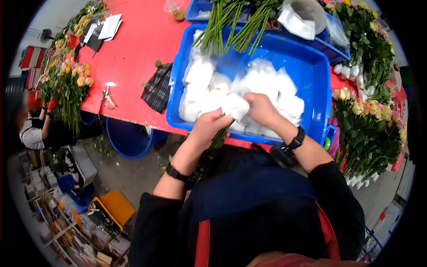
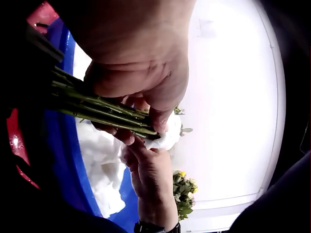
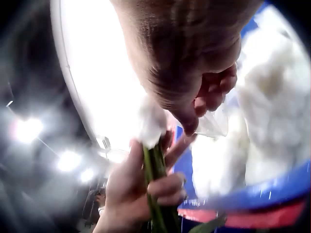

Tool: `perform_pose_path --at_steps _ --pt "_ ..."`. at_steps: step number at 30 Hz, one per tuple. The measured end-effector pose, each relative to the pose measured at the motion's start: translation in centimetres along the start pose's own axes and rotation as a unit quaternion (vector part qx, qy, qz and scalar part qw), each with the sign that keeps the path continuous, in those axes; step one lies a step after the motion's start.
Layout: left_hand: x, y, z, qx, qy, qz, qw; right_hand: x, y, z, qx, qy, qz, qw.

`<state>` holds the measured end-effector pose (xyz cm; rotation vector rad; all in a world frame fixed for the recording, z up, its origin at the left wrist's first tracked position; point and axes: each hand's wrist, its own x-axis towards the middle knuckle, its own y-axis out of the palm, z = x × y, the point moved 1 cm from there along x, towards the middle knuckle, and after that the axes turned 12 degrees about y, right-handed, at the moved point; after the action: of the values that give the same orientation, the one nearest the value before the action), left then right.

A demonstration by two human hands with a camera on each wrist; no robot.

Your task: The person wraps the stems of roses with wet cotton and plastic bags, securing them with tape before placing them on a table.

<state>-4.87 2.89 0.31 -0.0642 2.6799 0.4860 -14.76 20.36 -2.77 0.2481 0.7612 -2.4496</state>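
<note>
My left hand (image 1: 208, 127) grips a bundle of green flower stems (image 2: 109, 110), fingers and thumb wrapped round it near the cut ends. A wet white cotton wad (image 3: 150, 124) covers those ends, and the left thumb presses against it in the left wrist view. The right hand (image 1: 263, 110) is beside the wad, its fingers curled; thumb and fingertips pinch a piece of clear plastic film (image 3: 214, 125) in the right wrist view. Both hands are over the near side of a blue tub (image 1: 328, 95) holding more white wads (image 1: 195, 73). The bundle's flower end is hidden below my left arm.
Loose green stems (image 1: 218, 31) hang over the tub's far rim. Rose bunches (image 1: 364, 129) with wrapped ends lie at right. On the red table (image 1: 133, 53) are pruning shears (image 1: 103, 100) and a dark crumpled bag (image 1: 158, 89). Another person (image 1: 35, 129) stands at far left.
</note>
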Motion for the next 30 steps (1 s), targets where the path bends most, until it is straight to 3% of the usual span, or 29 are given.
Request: perform_pose_path --at_steps 1,3,5,7,9,11,13,15,17,19,20,23,25,27,30 --pt "0.4 -0.6 0.8 -0.001 0.013 0.009 1.0 -0.5 2.0 -0.2 0.006 -0.032 -0.016 0.999" --pt "0.2 -2.2 1.8 0.048 0.029 -0.025 0.998 -0.3 3.5 -1.3 0.106 0.065 0.077 0.989" --pt "-0.6 -3.8 1.6 0.058 0.035 -0.057 0.996 -0.2 2.5 -0.5 0.218 0.18 0.163 0.945" --pt "-1.5 -5.9 0.8 0.08 0.018 -0.094 0.992 0.1 1.5 -0.8 0.3 0.215 0.131 0.92" --pt "-2.4 -7.7 0.2 0.123 0.015 -0.131 0.984 -0.1 0.3 0.5 0.305 0.189 0.082 0.93" --pt "-3.0 -9.7 0.5 0.211 0.111 -0.151 0.959 -0.7 0.0 2.5 0.252 0.149 0.043 0.955" --pt "-4.3 -9.8 -0.6 0.248 0.128 -0.163 0.946 -1.0 1.1 3.6 0.193 0.106 0.018 0.975" --pt "-6.4 -8.7 -3.0 0.235 0.069 -0.167 0.955 -1.1 2.8 4.4 0.129 0.059 0.008 0.99" --pt "-7.5 -7.1 -4.3 0.087 0.034 -0.072 0.993 -2.0 5.1 6.3 0.088 0.039 0.032 0.995" --pt "-7.1 -6.7 -3.7 0.072 0.053 -0.011 0.996 -2.7 8.2 7.1 0.155 -0.049 0.048 0.986" --pt "-6.8 -7.0 -3.2 0.069 0.039 -0.021 0.997 -3.1 9.0 7.4 0.129 -0.053 0.032 0.99" --pt "-6.9 -7.9 -3.0 0.052 0.065 -0.034 0.996 -2.5 6.8 8.1 0.1 0.095 0.156 0.978" --pt "-7.2 -8.5 -2.6 0.106 0.1 -0.044 0.988 -1.9 6.1 7.3 0.279 0.172 0.148 0.933" --pt "-7.3 -8.4 -2.5 0.175 0.142 -0.065 0.972 -1.5 5.6 8.0 0.387 0.16 0.15 0.896" --pt "-6.9 -8.6 -1.9 0.312 0.3 -0.073 0.898 -2.8 7.4 11.4 0.216 -0.054 0.039 0.974"
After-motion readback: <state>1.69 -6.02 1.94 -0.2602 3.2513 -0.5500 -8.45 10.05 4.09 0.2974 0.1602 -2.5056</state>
